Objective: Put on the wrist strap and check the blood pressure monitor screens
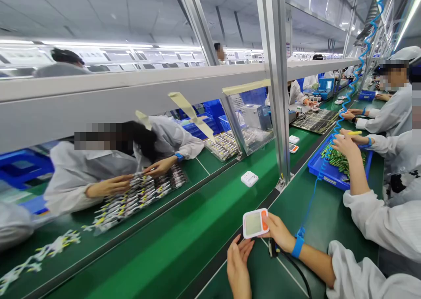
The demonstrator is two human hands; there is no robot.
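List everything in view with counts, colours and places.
Held device: one, white and orange, right hand
Other devices: several, white, farther along
Belt: one, green, centre
Near tray: one, blue, right side
Tray parts: many, green, inside it
Coiled cord: one, blue, hanging right
Small parts: many, white and yellow, left side
Tape strips: three, yellowish, on white beam
Co-workers: several, mostly in white, both sides
Right hand: one, bare, gripping device
Left hand: one, bare, below device
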